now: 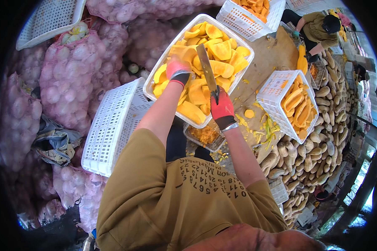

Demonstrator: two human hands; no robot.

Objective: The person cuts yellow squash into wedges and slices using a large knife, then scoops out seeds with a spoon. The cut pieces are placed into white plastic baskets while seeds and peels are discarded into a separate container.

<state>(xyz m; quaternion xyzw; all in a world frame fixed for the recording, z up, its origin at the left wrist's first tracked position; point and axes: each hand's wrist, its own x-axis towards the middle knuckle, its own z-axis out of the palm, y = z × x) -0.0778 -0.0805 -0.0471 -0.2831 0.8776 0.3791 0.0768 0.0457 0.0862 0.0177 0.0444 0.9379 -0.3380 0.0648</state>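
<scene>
A white plastic crate (249, 59) full of peeled orange-yellow squash pieces (220, 50) lies in front of me. My left hand (178, 69), in a red and black glove, is over the pieces at the crate's left side; it is blurred, and I cannot tell whether it holds a piece. In my right hand (221, 105), also gloved in red and black, is a knife (206, 67) with a long, wide blade, its handle in my fist. The blade points away from me across the squash. Below the crate's near edge sits a smaller tray (221, 142) with orange scraps (204, 135).
At left, an empty white crate (105, 125) leans by mesh sacks of onions (70, 75). To the right stands a crate of cut squash (271, 94); another crate (238, 18) is beyond. Whole squashes (314, 157) are heaped at right, near a seated co-worker (315, 29).
</scene>
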